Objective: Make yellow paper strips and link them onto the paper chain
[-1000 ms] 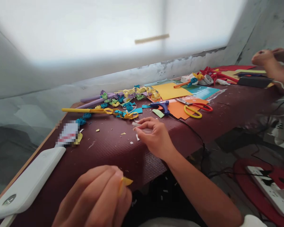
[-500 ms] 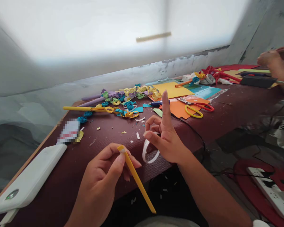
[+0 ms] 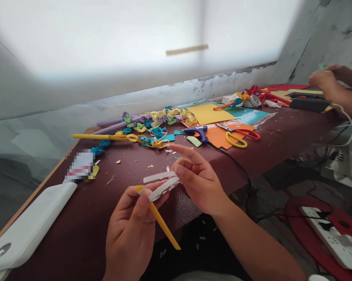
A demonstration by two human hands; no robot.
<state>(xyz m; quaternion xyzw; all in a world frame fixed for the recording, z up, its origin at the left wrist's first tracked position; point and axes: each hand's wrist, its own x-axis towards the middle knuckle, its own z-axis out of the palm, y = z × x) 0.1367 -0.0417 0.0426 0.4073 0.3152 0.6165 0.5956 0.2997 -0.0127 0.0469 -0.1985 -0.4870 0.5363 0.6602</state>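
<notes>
My left hand (image 3: 131, 230) pinches a yellow paper strip (image 3: 164, 224) near its upper end, where a small pale patch shows by the thumb. The strip slants down toward the table's front edge. Closed around a narrow white band (image 3: 164, 187), my right hand (image 3: 197, 179) has its index finger stretched out to the left. Two lengths of this band reach left from the fingers; the lower one comes up to the left thumb and the strip's end. I cannot tell whether they touch.
A blue glue gun (image 3: 201, 132), scissors (image 3: 237, 137) and orange paper (image 3: 215, 136) lie behind my hands. Paper chains (image 3: 152, 142) spread at the back left. A white power bank (image 3: 35, 226) rests at left. Another person's hands (image 3: 325, 78) work at far right.
My right hand has moved left and down, bringing the white band from hanging as a loop to beside the yellow strip's end. The left hand still grips the strip.
</notes>
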